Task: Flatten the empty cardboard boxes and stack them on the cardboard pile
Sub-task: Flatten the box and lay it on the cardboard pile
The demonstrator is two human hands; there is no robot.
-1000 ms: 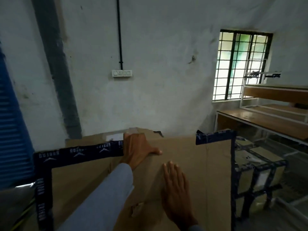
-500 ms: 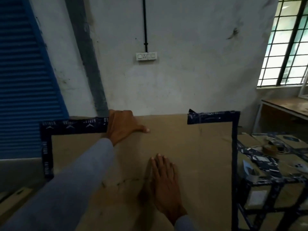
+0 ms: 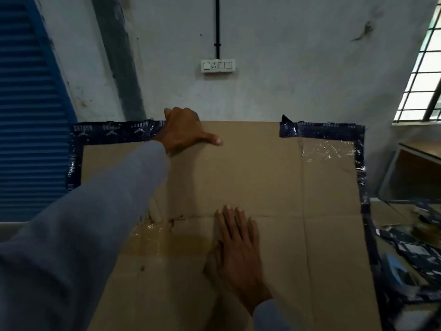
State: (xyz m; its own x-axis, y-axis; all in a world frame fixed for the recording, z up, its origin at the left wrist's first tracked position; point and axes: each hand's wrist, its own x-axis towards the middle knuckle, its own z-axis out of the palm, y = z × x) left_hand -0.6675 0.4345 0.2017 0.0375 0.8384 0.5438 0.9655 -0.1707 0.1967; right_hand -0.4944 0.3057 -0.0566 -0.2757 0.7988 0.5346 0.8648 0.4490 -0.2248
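Pressing down on a flattened cardboard box that fills the middle and lower frame, the person has both hands on it. The left hand grips the far top edge, its fingers curled over the rim onto the dark tape, thumb stretched out along the face. The right hand lies palm-down at lower centre, fingers straight and close together. A switch plate sits on the wall above; other taped boxes lie at lower right.

We see the flattened cardboard before the wall, our left hand on its far edge, right hand nearer.
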